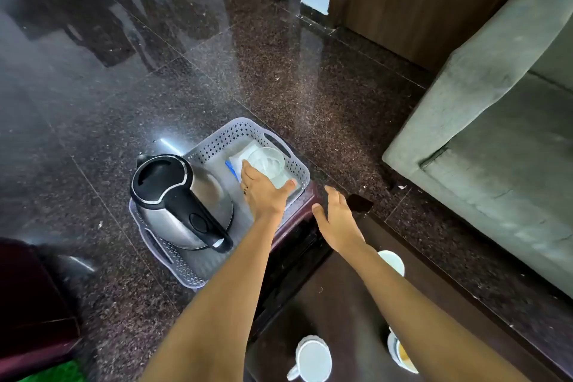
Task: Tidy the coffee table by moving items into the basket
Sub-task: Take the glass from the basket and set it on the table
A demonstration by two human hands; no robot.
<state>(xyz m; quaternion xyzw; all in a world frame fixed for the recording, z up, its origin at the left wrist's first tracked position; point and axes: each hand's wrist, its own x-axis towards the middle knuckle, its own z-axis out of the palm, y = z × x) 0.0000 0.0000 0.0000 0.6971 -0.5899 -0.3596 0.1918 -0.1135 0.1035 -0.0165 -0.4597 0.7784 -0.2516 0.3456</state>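
Reaching into the basket (297, 169), the left hand (263, 192) has its grip wrapped around a clear glass bowl (268, 163), fingers on the near rim and thumb on the right side, lowering or steadying it over a white packet (243, 153) in the far corner. The right hand (336, 220) hovers beside the basket with its grip spread apart and holding nothing. A steel kettle (183, 198) already fills the near half of the basket, which sits on a dark stool (305, 201) just beside the table (341, 313).

Three white cups remain on the table: a mug (311, 361) near the bottom edge, a cup (392, 260) partly hidden behind the right forearm, and another cup (401, 353) that appears to hold some brown liquid.

The risks look plain. The bowl rests on an uneven packet, so it could tip or slide against the basket wall when released. The basket overhangs the stool, and the kettle's weight could unbalance it if pushed. The cup with liquid may spill if lifted hastily.
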